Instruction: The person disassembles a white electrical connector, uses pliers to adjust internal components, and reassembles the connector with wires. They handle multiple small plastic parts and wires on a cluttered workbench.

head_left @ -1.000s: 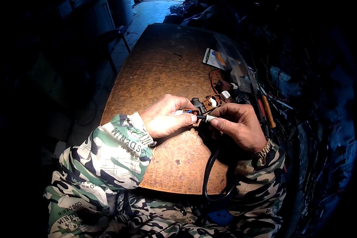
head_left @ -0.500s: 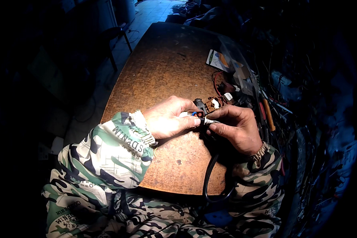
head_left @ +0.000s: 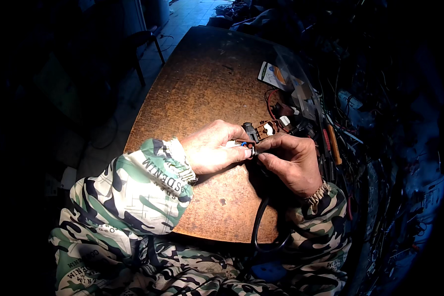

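My left hand [head_left: 214, 148] is closed on a small brown plastic part [head_left: 249, 145] with blue wire showing in it and something white beside it. My right hand [head_left: 293, 163] pinches the pale ribbed sleeve [head_left: 255, 152] at the end of a black cable [head_left: 256, 228], which hangs in a loop near the table's front edge. My fingertips meet closely at the part, so the joint is partly hidden. Just beyond my fingers lie a dark grey plastic piece [head_left: 249, 130] and a brown housing [head_left: 266, 129] with a white insert.
The worn wooden table [head_left: 192, 79] carries a card pack [head_left: 272, 75], red wires [head_left: 270, 101], a clear plastic container [head_left: 296, 79] and orange-handled tools [head_left: 334, 145] along the right. A chair [head_left: 143, 44] stands beyond the left edge. Tangled wires [head_left: 370, 197] crowd the right side.
My right hand has edged left and slightly down, and the dark cable between my hands now shows less, with the ribbed sleeve closer to the brown part. My left hand has shifted slightly right.
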### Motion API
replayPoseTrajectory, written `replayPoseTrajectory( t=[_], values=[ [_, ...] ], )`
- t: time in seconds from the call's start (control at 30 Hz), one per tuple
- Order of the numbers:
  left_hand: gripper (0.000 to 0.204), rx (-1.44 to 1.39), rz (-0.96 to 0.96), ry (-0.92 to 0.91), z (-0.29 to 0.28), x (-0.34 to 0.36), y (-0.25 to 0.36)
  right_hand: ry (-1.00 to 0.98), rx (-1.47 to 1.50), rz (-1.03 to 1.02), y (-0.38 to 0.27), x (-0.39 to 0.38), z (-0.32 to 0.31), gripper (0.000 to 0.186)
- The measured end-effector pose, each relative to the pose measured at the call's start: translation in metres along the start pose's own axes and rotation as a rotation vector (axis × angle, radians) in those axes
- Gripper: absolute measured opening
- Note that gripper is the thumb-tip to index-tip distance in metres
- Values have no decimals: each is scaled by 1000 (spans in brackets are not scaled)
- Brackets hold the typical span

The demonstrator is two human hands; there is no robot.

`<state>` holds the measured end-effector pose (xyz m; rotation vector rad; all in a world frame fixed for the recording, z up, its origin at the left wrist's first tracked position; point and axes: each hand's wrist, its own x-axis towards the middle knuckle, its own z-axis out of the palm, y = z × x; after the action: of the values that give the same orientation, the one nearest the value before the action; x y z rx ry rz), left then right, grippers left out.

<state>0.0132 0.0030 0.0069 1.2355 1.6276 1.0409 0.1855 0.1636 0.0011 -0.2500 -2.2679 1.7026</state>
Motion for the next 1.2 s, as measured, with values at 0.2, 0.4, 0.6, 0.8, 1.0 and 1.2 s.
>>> replayPoseTrajectory(
  t=[0.2, 0.4, 0.6, 0.8, 1.0, 1.2],
  values=[
    [37, 60, -15, 67, 2, -6, 8, -2, 83, 32, -8, 4, 7, 26],
    [39, 61, 34, 31, 8, 4, -2, -40, 29, 115, -3, 0, -3, 28],
    [47, 91, -107, -83, -4, -6, 22, -50, 17, 83, 2, 5, -2, 26],
    [39, -129, -155, -101, -2, -2, 12, -60, -10, 36, 1, 6, -3, 25],
    [43, -142, -35, -122, -2, -1, -1, -56, -25, 65, -2, 5, -2, 24],
    [44, -23, 127, -75, 1, 3, -17, -57, -47, 34, 1, 4, 0, 25]
  ],
)
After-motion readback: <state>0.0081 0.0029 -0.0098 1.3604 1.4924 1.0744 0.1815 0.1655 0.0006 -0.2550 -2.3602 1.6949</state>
